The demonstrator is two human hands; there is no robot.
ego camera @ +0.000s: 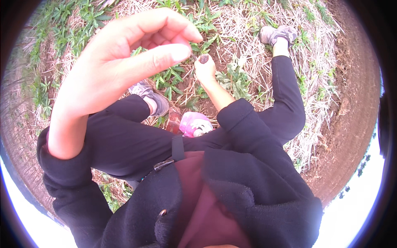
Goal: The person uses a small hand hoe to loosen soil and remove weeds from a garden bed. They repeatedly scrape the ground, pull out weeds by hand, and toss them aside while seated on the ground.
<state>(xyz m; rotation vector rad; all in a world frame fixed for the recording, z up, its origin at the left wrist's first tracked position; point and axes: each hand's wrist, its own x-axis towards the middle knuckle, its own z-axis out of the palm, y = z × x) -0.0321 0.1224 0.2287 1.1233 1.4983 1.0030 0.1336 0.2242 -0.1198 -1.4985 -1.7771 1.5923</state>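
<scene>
My left hand (118, 62) is raised close to the camera at the upper left, with its fingers curled and its thumb stretched toward the fingertips. I see nothing in the gap between them. Farther down, near the ground, my right hand (206, 69) is closed around a handle with a dark brown end (204, 59). The rest of that tool is hidden. Beside this hand lies a limp, pale-leaved weed (237, 77). Green leafy weeds (170, 76) grow from the soil below my left thumb.
Dry straw (242, 28) covers much of the ground between my shoes (152, 96). A pink patterned object (195, 124) and a reddish-brown object (174, 121) sit between my legs. Bare brown soil (350, 124) runs along the right, with more weeds (65, 34) at the upper left.
</scene>
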